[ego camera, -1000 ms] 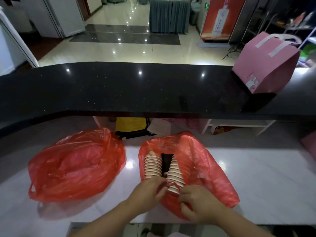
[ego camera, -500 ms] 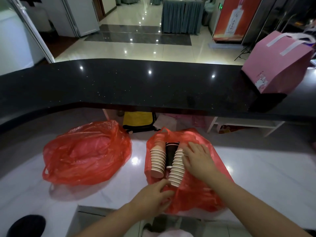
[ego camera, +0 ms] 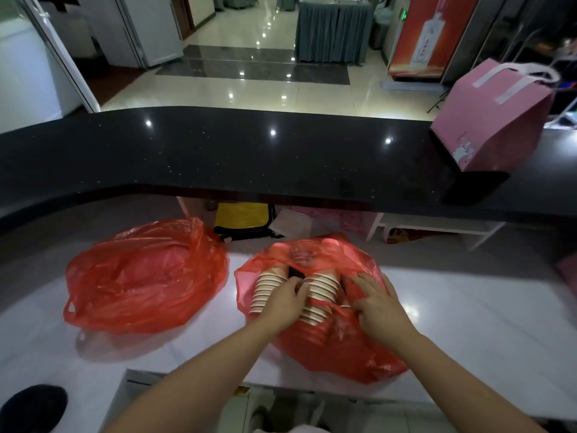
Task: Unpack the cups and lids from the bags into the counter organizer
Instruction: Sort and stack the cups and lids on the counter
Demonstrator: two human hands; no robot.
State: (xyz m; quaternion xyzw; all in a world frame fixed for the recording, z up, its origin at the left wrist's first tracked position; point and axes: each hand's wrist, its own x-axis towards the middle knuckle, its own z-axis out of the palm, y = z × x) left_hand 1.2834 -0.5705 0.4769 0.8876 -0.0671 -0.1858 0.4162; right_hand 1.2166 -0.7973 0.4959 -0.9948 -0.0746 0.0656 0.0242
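Black raised counter ledge [ego camera: 249, 164]: spans the full width at the far side; glossy.
White marbled surface [ego camera: 468, 323]: lower level, near the person; carries both bags.
Pink paper carrier bag [ego camera: 490, 120]: white handles, stands tilted on the ledge, far right.
Left red plastic bag [ego camera: 146, 276]: crumpled and bulging, contents not visible; well left of centre.
Right red plastic bag [ego camera: 343, 345]: mouth spread wide, lying on the surface beside the first.
Stacks of paper cups [ego camera: 321, 295]: pale, rims ringed; two nested rows lie side by side inside the right bag's mouth, a dark stack between them.
Left hand [ego camera: 281, 303]: fingers curled over the left cup stack, gripping it.
Right hand [ego camera: 379, 303]: fingers spread and straight, pressing on the bag's plastic beside the right stack.
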